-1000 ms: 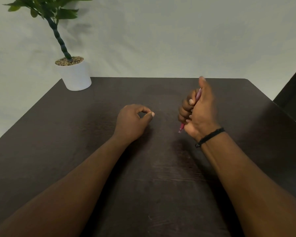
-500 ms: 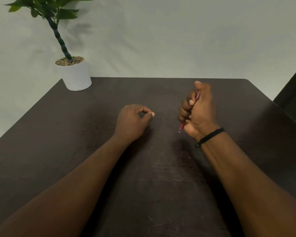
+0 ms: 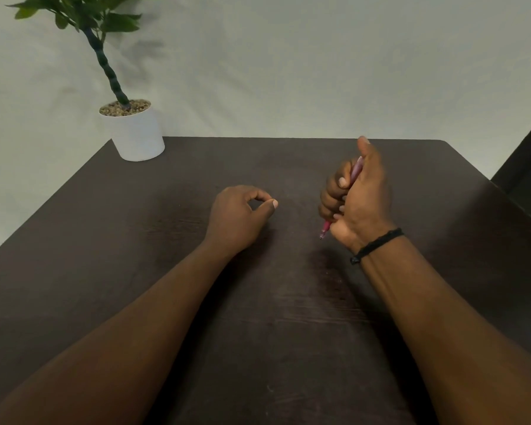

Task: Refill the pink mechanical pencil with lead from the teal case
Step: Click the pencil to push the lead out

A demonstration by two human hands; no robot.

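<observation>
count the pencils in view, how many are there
1. The pink mechanical pencil is gripped in the right hand, tip pointing down toward the table. The left hand is loosely curled; anything small pinched inside it would be hidden.

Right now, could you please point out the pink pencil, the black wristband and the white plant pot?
pink pencil (image 3: 325, 229), head view, lower end showing below the right fist.
black wristband (image 3: 377, 244), head view, middle of the band.
white plant pot (image 3: 137, 138), head view, front wall.
</observation>
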